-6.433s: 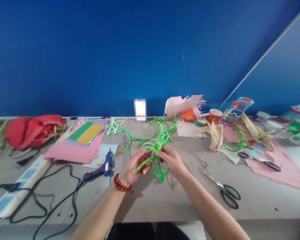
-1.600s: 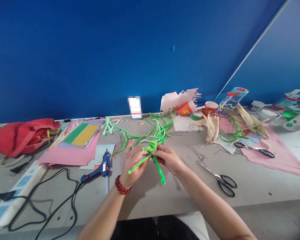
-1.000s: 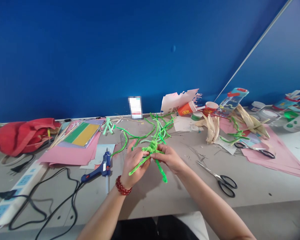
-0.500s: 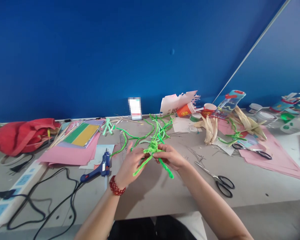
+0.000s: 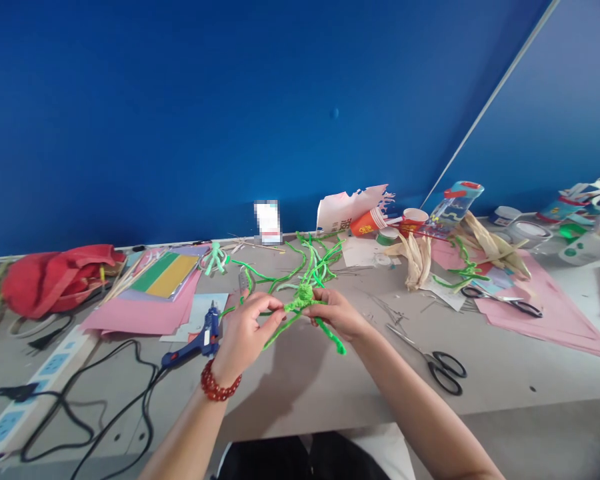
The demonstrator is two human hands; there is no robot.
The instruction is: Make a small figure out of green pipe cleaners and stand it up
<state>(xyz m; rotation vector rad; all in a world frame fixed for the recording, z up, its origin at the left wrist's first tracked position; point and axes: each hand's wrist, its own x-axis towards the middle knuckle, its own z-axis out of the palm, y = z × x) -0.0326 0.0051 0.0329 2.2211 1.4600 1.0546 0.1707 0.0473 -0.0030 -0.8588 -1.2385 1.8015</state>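
Observation:
Between my two hands, above the table, is a bright green fuzzy pipe-cleaner figure with a rounded, coiled top and several limbs. My left hand pinches the end of its left limb between thumb and fingertips. On the other side, my right hand grips the figure with thumb and fingers near its lower right. Two long limbs hang down, one passing by my left thumb and a thicker one below my right hand. Just behind lies a pile of loose green pipe cleaners.
Left of my hands lie a blue glue gun, coloured sheets, a power strip and a red bag. Scissors lie to the right. Paper cups, dried husks and a small pipe-cleaner octopus stand behind.
My left hand has shifted left and now pinches the figure's left limb at its tip. My right hand keeps its grip. The view has turned slightly.

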